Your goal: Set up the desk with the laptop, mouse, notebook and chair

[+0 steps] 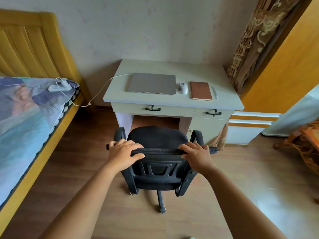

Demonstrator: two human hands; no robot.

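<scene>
A black office chair (158, 138) stands in front of the white desk (229, 102), its seat facing the knee gap. My left hand (124, 152) grips the left end of the backrest's top edge. My right hand (196, 154) grips the right end. On the desk lie a closed grey laptop (151, 83), a white mouse (183, 88) to its right, a brown notebook (201, 90) beyond that, and a pen (214, 93) at the far right.
A white cable (101, 87) runs from the laptop to a power strip (59, 87) on the bed (25, 118) at the left. A curtain (250, 42) and a yellow door frame (284, 66) stand right of the desk. Wooden furniture (305, 145) sits at the right edge.
</scene>
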